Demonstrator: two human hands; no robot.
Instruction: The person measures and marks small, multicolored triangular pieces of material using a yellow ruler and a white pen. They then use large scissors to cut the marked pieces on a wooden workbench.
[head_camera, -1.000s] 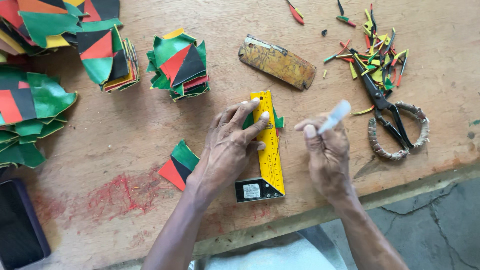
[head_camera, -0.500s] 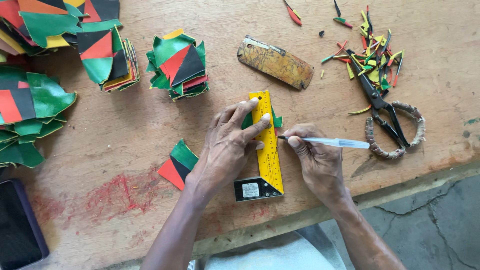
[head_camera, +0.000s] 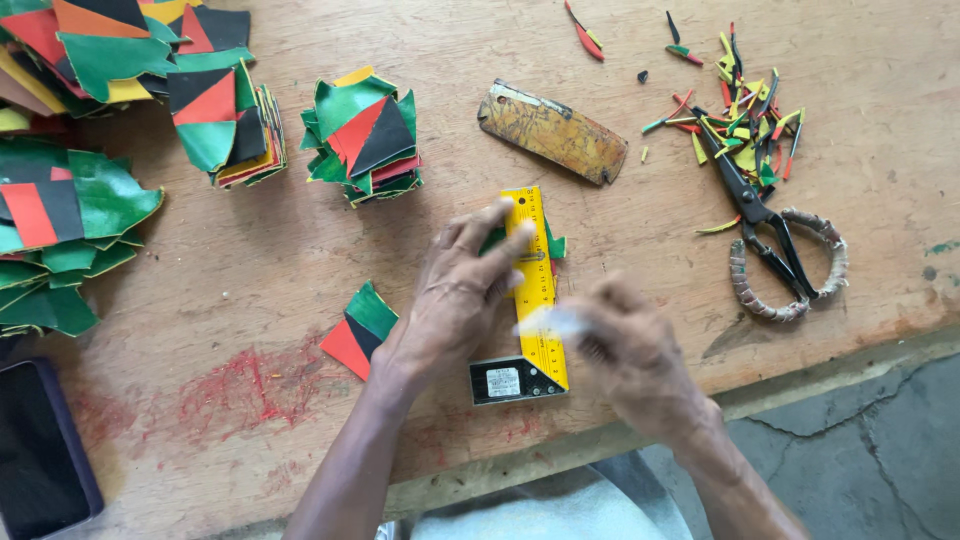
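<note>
Counted on the bench: one yellow square ruler, one pair of scissors, one phone. Two hands are seen: left hand, right hand.

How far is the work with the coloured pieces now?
Done, it seems: cut pieces sit in stacks at the top left, and thin offcuts lie by the scissors. In hand: the left hand presses a yellow square ruler onto one piece, and the blurred right hand holds a pale marker beside it. Left: one loose piece lies nearby.
</note>
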